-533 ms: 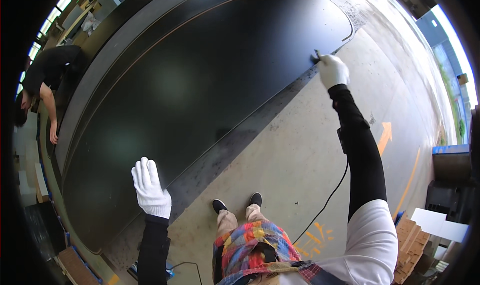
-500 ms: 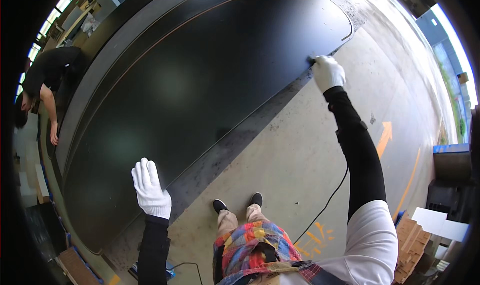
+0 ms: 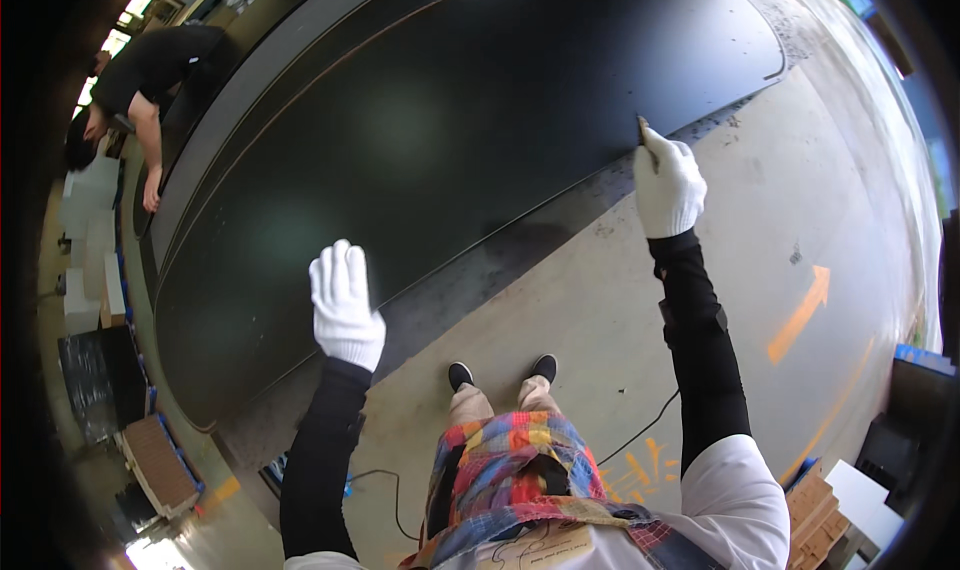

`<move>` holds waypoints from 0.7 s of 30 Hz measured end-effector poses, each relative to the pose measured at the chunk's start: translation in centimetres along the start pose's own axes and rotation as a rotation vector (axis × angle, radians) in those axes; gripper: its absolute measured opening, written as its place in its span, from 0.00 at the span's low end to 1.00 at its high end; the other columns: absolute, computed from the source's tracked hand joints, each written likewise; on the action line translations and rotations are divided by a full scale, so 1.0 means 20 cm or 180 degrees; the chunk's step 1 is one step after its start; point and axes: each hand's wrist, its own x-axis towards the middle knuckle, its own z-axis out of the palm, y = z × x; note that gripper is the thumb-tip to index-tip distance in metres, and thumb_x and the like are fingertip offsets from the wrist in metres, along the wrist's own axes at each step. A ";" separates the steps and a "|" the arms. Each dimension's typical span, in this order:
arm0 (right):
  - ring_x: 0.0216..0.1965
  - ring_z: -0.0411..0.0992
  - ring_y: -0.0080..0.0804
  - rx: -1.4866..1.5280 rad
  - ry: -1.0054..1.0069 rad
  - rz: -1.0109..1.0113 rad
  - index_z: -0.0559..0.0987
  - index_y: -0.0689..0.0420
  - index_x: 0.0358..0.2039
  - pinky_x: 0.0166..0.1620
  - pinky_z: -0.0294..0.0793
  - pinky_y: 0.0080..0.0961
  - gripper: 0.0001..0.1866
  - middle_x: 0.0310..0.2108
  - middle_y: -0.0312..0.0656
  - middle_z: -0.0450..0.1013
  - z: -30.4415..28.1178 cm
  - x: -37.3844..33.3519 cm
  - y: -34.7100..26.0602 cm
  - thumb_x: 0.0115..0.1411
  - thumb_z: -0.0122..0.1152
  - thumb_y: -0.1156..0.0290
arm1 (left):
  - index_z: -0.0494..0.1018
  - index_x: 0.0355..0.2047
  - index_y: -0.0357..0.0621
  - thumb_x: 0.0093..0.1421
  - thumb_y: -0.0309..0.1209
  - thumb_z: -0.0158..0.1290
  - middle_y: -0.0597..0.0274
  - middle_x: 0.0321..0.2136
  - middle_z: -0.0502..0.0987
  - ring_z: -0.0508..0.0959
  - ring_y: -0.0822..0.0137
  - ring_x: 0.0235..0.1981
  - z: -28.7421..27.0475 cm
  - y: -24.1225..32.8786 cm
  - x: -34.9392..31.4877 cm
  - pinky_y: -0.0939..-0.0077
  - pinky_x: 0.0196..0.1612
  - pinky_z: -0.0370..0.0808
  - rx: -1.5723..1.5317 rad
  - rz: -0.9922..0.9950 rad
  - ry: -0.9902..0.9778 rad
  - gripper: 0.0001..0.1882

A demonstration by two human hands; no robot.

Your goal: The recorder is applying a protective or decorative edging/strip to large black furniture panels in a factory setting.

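The white-gloved left hand (image 3: pixel 345 305) is flat, with its back facing up and its fingers (image 3: pixel 342 262) straight and close together, pointing away from the body. The white-gloved right hand (image 3: pixel 668 182) is curled in a grip, with its fingers folded in and its wrist (image 3: pixel 675 246) almost straight. The right arm (image 3: pixel 706 360) reaches out far and looks nearly straight too, while the left arm (image 3: pixel 318 470) does not reach as far and bends a little.
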 end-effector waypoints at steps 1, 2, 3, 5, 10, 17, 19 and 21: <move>0.26 0.75 0.39 -0.0237 0.0083 0.0055 0.83 0.53 0.33 0.30 0.76 0.31 0.05 0.27 0.41 0.76 0.03 -0.03 -0.02 0.55 0.62 0.75 | 0.63 0.59 0.35 0.42 0.18 0.55 0.48 0.60 0.64 0.61 0.45 0.63 0.00 0.00 0.00 0.56 0.66 0.59 0.0026 0.0024 0.0013 0.39; 0.25 0.75 0.38 -0.0353 0.0128 -0.0179 0.82 0.52 0.32 0.28 0.75 0.32 0.04 0.25 0.40 0.75 0.07 -0.08 -0.08 0.55 0.62 0.74 | 0.62 0.60 0.35 0.42 0.19 0.56 0.48 0.61 0.63 0.61 0.46 0.63 0.00 0.01 0.00 0.56 0.67 0.59 0.0008 -0.0005 -0.0046 0.40; 0.23 0.74 0.38 -0.0478 0.0180 -0.0410 0.82 0.51 0.31 0.27 0.74 0.33 0.03 0.23 0.39 0.74 0.10 -0.15 -0.17 0.56 0.62 0.74 | 0.61 0.61 0.35 0.43 0.19 0.56 0.49 0.62 0.62 0.61 0.46 0.64 0.01 0.00 -0.01 0.56 0.67 0.58 0.0052 0.0012 -0.0073 0.40; 0.19 0.71 0.36 -0.0748 -0.0252 -0.0583 0.76 0.49 0.25 0.22 0.71 0.34 0.04 0.17 0.37 0.68 0.11 -0.29 -0.48 0.56 0.61 0.72 | 0.61 0.61 0.35 0.43 0.19 0.57 0.49 0.63 0.61 0.60 0.47 0.65 0.02 -0.02 -0.02 0.55 0.68 0.58 0.0119 0.0007 -0.0120 0.40; 0.20 0.73 0.39 0.0583 -0.0474 -0.0457 0.78 0.54 0.34 0.22 0.72 0.36 0.08 0.18 0.39 0.71 0.15 -0.65 -0.95 0.52 0.61 0.75 | 0.61 0.60 0.33 0.43 0.19 0.56 0.46 0.61 0.62 0.61 0.45 0.63 0.06 -0.02 0.00 0.52 0.67 0.57 -0.0112 0.0154 0.0058 0.39; 0.24 0.74 0.41 -0.0739 0.0041 -0.0234 0.82 0.48 0.31 0.26 0.74 0.36 0.07 0.22 0.43 0.73 0.09 -0.36 -0.69 0.55 0.56 0.71 | 0.62 0.58 0.32 0.42 0.22 0.57 0.41 0.59 0.62 0.61 0.43 0.62 -0.11 -0.30 -0.18 0.52 0.67 0.56 -0.0714 0.1136 -0.0316 0.38; 0.28 0.76 0.41 -0.0932 -0.0277 -0.0168 0.83 0.51 0.35 0.29 0.75 0.34 0.09 0.26 0.43 0.75 0.05 -0.33 -0.46 0.56 0.57 0.71 | 0.62 0.58 0.34 0.41 0.21 0.58 0.41 0.58 0.63 0.62 0.43 0.62 -0.18 -0.44 -0.28 0.52 0.67 0.57 -0.0863 0.1098 -0.0631 0.39; 0.26 0.76 0.40 -0.1412 -0.0609 -0.0444 0.83 0.49 0.34 0.27 0.75 0.35 0.08 0.25 0.43 0.74 0.10 -0.39 -0.66 0.56 0.56 0.71 | 0.61 0.59 0.35 0.40 0.19 0.57 0.43 0.60 0.62 0.61 0.43 0.63 -0.15 -0.69 -0.44 0.51 0.67 0.57 -0.0603 0.0762 -0.0812 0.41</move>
